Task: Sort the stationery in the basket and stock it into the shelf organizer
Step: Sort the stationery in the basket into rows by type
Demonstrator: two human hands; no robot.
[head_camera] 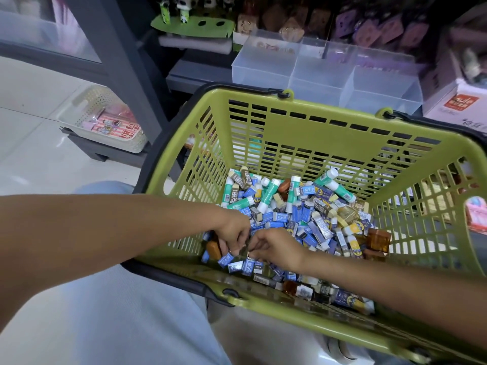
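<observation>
A green plastic basket (311, 127) sits in front of me, its bottom covered with several blue erasers (320, 229), green glue sticks (268, 193) and amber pieces (378, 239). My left hand (233, 233) reaches into the near left corner of the pile, fingers curled round small erasers. My right hand (278, 246) is right beside it, fingertips pinching a small eraser in the pile. Behind the basket stands a clear shelf organizer (326, 72) with three compartments that look empty.
A cream lattice tray (102, 119) with pink packets sits low on the floor at the left. A grey shelf post (126, 64) rises beside it. Plush goods and a green pen stand (192, 25) fill the shelf behind the organizer. A white box (458, 104) is at right.
</observation>
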